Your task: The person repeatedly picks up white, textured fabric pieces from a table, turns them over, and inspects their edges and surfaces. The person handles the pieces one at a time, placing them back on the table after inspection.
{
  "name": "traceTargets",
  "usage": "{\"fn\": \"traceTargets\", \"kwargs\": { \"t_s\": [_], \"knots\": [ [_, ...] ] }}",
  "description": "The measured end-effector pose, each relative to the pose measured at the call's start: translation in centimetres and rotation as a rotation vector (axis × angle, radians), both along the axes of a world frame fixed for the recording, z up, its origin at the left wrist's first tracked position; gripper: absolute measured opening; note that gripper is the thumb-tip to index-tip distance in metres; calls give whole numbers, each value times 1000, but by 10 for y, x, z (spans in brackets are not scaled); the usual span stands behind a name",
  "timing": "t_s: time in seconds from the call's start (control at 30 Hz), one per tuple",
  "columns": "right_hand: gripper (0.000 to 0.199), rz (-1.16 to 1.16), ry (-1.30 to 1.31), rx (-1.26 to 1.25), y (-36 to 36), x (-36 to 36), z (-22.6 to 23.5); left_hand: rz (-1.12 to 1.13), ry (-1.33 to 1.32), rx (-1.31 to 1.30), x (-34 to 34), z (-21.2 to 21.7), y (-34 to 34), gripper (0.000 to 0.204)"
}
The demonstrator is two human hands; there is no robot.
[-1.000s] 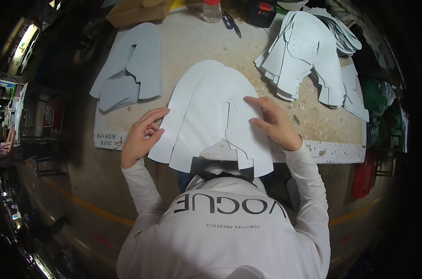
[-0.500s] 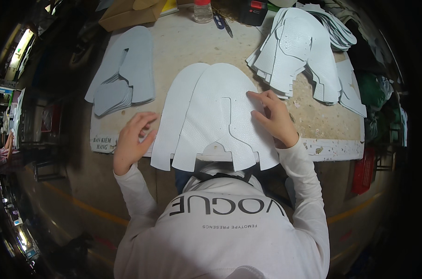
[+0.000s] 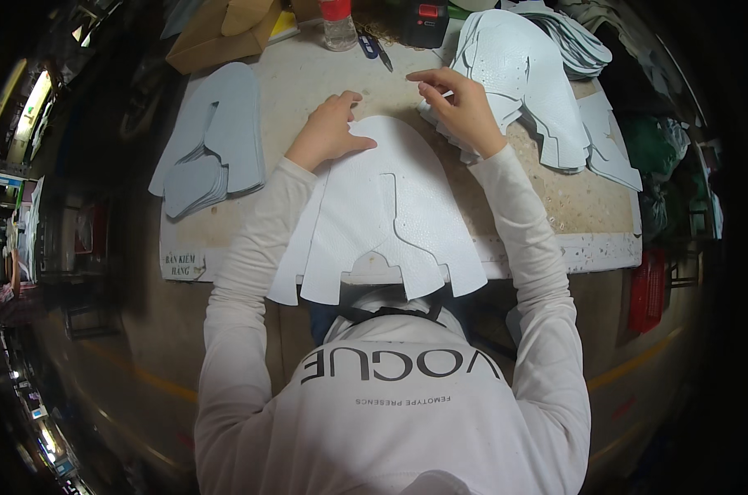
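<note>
Two overlapping white arched cut pieces of grained, leather-like material (image 3: 427,181) lie in front of me, their lower ends reaching past the table's near edge. My left hand (image 3: 331,132) is at their upper left, thumb stretched over the top curve and fingers loosely bent, with nothing seen in it. Past their upper right, my right hand (image 3: 463,107) hovers beside a pile of similar white pieces (image 3: 514,62), its index finger pointing left and its thumb apart. Whether the right hand touches that pile I cannot tell.
On the left of the table (image 3: 555,252) lies a stack of greyish cut pieces (image 3: 233,124). A cardboard box (image 3: 217,41), a red-capped bottle (image 3: 338,33), a pen (image 3: 385,56) and a black device (image 3: 423,25) line the far side. A red crate (image 3: 646,289) stands beyond the right edge.
Both hands have moved away from me, the left from the pieces' left side to their top, the right off their right side toward the pile. The overlapping pieces have shifted slightly.
</note>
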State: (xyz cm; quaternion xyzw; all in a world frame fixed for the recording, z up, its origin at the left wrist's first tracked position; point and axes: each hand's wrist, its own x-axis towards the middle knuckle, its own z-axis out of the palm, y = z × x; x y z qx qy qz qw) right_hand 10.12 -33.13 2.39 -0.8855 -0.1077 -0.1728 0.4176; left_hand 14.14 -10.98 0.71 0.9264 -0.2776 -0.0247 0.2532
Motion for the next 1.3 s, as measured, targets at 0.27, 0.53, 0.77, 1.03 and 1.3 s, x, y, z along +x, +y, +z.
{"fn": "traceTargets", "kwargs": {
  "t_s": [0.27, 0.53, 0.77, 1.03, 1.3],
  "knots": [
    [30, 226, 40, 265, 0, -9, -19, 5, 719, -680, -24, 11, -4, 35],
    [35, 319, 410, 900, 24, -40, 4, 73, 797, -1099, -56, 26, -10, 46],
    [38, 297, 571, 935, 26, -46, 17, 57, 807, -1102, -59, 32, -4, 46],
    [41, 294, 564, 910, 25, -47, 15, 64, 795, -1099, -58, 29, -3, 45],
    [48, 351, 629, 918, 24, -47, 15, 4, 777, -1109, -59, 30, -1, 45]
  ]
}}
